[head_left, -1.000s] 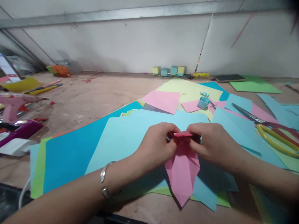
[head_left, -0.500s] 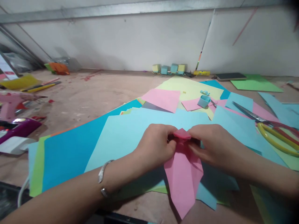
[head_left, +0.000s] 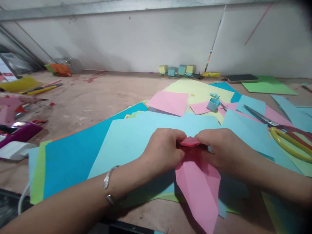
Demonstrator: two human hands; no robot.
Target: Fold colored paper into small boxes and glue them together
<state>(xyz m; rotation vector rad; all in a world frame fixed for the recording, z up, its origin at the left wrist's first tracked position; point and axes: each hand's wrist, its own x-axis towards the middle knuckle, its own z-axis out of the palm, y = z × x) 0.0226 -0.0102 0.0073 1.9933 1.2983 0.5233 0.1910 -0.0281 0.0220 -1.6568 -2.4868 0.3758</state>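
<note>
A creased sheet of pink paper (head_left: 200, 188) is held between my two hands, its folded end up and its long pointed part hanging toward me past the table's near edge. My left hand (head_left: 164, 148), with a silver bangle at the wrist, pinches the left side of the folded end. On the right side, my right hand (head_left: 219, 148) pinches it between thumb and fingers. The fold's inner side is partly hidden by my fingers. Light blue paper (head_left: 131, 139) lies flat beneath both hands.
Yellow-handled scissors (head_left: 275, 125) lie on loose sheets at the right. A small blue paper box (head_left: 214, 104) sits beyond my hands. Several tiny paper cubes (head_left: 182, 69) line the wall beside a yellow tube (head_left: 211, 74). A pink glue gun (head_left: 12, 105) is at far left.
The hanging end of the pink paper has swung to the right and lower. Its folded top has tipped flatter between my fingers. Both hands keep their pinch in nearly the same place.
</note>
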